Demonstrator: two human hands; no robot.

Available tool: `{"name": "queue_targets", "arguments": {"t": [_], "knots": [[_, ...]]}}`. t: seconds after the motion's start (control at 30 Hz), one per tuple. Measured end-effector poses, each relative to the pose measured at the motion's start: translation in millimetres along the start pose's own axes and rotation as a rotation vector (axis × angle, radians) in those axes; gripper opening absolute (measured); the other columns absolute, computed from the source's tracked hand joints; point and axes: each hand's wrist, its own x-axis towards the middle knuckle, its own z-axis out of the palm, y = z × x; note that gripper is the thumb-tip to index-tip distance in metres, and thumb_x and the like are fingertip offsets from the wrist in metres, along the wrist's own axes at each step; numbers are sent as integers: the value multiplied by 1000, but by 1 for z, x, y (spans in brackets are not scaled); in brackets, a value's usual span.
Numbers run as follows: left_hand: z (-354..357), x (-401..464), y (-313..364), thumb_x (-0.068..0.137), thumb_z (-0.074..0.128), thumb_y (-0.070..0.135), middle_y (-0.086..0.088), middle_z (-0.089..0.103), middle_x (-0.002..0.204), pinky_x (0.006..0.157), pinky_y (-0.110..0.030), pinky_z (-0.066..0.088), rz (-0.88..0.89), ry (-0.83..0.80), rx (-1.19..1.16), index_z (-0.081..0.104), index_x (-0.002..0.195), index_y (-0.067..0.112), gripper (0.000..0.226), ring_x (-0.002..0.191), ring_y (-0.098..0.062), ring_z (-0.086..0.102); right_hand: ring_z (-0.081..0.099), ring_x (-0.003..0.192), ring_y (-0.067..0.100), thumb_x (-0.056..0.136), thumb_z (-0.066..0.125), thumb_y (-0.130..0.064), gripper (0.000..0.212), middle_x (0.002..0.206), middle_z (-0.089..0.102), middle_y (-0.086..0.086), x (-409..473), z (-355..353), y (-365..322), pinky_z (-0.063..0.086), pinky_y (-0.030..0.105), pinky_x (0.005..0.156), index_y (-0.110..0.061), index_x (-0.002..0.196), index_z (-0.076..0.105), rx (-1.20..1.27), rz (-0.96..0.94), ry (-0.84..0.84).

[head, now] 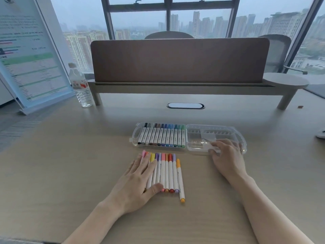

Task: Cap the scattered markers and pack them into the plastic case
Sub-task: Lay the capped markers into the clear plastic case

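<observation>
Tabletop is pale wood-look laminate, smooth, w/ an oval cable slot near the back. Behind it a brown felt divider on a light riser, then big windows onto hazy high-rises. Clear ribbed water bottle stands at the left by a leaning printed board.

Plastic case lies open in mid-tabletop — clear, rounded corners. Its left half holds a row of capped markers, dark to blue to green; right half is the moulded lid w/ ridges.

Loose markers lie side by side just in front of the case, white barrels, caps pink, yellow, purple, red, orange; one orange sits lower than the rest.

Left hand lies flat on the loose markers, fingers straight, grip wide — holding nothing. Right hand rests on the lid's near edge, fingers spread and lightly bent, thumb at the rim.
</observation>
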Motion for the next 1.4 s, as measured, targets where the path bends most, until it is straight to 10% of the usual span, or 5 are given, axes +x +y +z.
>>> {"name": "queue_targets", "arguments": {"t": [0.37, 0.67, 0.97, 1.23, 1.4], "knots": [[9, 15, 45, 91, 12, 80, 6, -27, 163, 125, -35, -7, 4, -47, 21, -9, 160, 30, 87, 148, -15, -32, 51, 126, 28, 91, 68, -14, 19, 130, 62, 2, 0, -9, 26, 36, 29, 103, -16, 109, 77, 105, -30, -70], [16, 38, 85, 86, 1, 82, 5, -24, 164, 127, -41, 0, 50, -42, -7, -9, 159, 30, 91, 148, -15, -32, 54, 127, 14, 88, 48, 13, 53, 133, 64, -4, -5, -25, 24, 28, 12, 104, -18, 126, 69, 133, -210, -202], [13, 37, 88, 92, 12, 75, 9, -19, 163, 126, -31, -1, 34, 27, -166, -8, 158, 25, 85, 150, -6, -21, 58, 125, 12, 88, 59, 7, 33, 122, 70, 3, -8, -22, 25, 35, 13, 105, -12, 109, 76, 276, -166, -3], [5, 55, 66, 105, 39, 43, 10, 39, 155, 112, -9, 21, -40, 302, -544, 50, 146, 15, 51, 141, 3, 31, 66, 113, 17, 86, 72, -6, 19, 114, 73, 4, 0, -19, 33, 37, 16, 98, -10, 103, 78, 227, -74, 17], [2, 102, 15, 104, 40, 38, -2, 70, 118, 103, -32, 43, -42, 421, -285, 70, 116, 11, 42, 114, -19, 61, 66, 113, 15, 86, 73, -9, 15, 112, 74, 3, 4, -19, 33, 38, 15, 97, -11, 100, 79, 239, -50, 33]]}}
